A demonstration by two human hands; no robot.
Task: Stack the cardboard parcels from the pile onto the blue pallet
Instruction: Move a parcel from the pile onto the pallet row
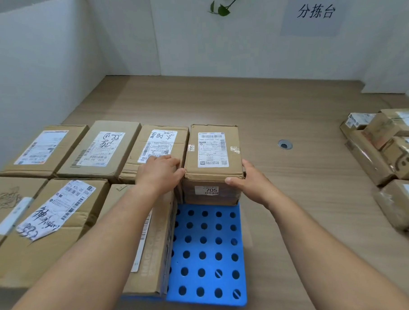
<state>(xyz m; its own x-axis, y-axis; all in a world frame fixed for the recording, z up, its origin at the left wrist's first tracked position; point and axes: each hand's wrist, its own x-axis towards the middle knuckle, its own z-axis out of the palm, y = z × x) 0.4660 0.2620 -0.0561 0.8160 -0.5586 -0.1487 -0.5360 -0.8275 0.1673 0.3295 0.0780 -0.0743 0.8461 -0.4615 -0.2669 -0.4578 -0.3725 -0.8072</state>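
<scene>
The small brown cardboard parcel (pixel 212 149) stands at centre frame on the far end of the blue perforated plastic pallet (pixel 207 248). A white shipping label covers its top, and a smaller label reading "705" is on its near face. Its left side lies just beside a neighbouring parcel.

My hands clamp it from both sides. My left hand (pixel 159 173) has its fingers bent against the parcel's upper left edge. My right hand (pixel 249 178) grips the right side, with the thumb on the near upper edge.

The near right part of the pallet shows bare, with rows of round holes. Left of it a long cardboard parcel (pixel 154 257) lies under my left forearm. Further flat labelled cardboard parcels (pixel 100 150) lie in two rows across the left of the frame, touching one another.

The pallet rests on the light wooden table (pixel 291 118). A round metal-rimmed hole (pixel 285 144) sits in the table right of the held parcel.

At the right edge, well apart from the pallet, is the pile of taped cardboard parcels (pixel 386 151).

At upper right a paper sign with black characters (pixel 314 11) hangs on the white wall. Green leaves (pixel 220 6) show at top centre.
</scene>
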